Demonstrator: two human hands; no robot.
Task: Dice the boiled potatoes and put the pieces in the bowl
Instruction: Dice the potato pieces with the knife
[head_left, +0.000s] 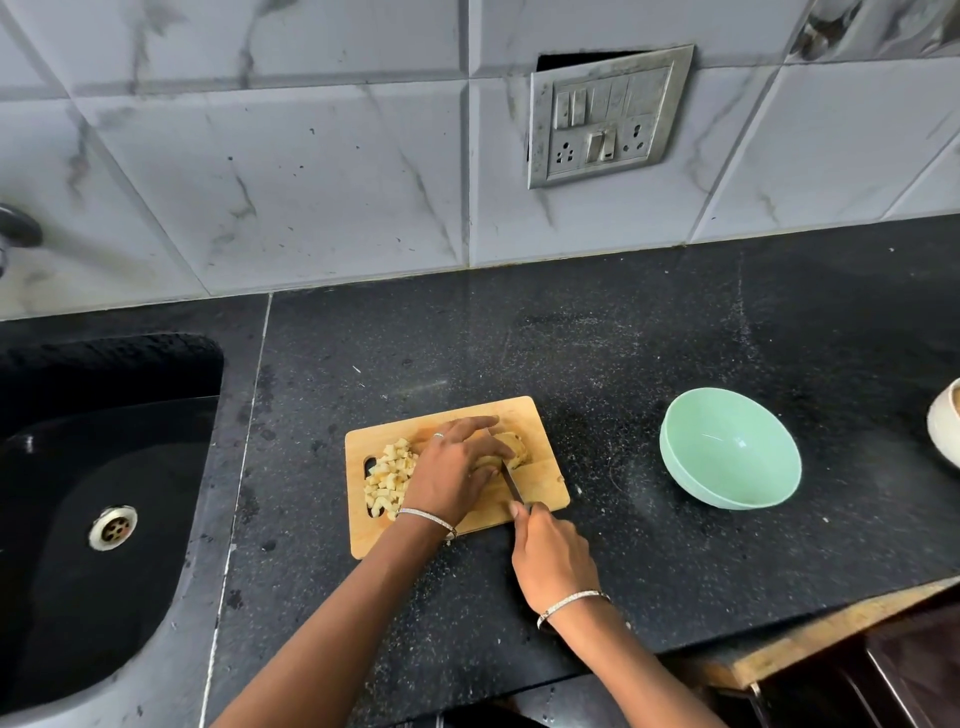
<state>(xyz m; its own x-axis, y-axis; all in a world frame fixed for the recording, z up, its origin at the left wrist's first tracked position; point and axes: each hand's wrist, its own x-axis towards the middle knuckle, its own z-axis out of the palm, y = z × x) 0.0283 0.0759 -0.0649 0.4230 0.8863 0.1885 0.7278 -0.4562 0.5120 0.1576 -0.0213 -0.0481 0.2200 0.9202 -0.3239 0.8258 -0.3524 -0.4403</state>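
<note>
The potato (514, 447) is mostly covered by the left hand (457, 467); only its far right end is seen, lying on the wooden cutting board (543, 486). The knife (511, 483) is shown only as a thin dark strip of blade between the two hands; its handle is swallowed by the right hand (553, 558); whether the edge is already into the potato cannot be made out. At the right edge a white vessel (945, 428) is cut off by the frame; at the left edge a tap (18, 228) is barely caught; the board's handle slot is half buried under the diced pieces (389, 475).

Now the grip: the left hand is laid over the potato, fingers bent down around it, and it is held to the board; the right hand is closed round the knife handle, and a fingertip is seen at the base of the blade.

The diced pieces are heaped on the left part of the board, just beside the left hand; the green bowl (727, 447) is stood on the black counter (623, 338), to the right and apart from the board; a dark sink (104, 467) is set to the left.
</note>
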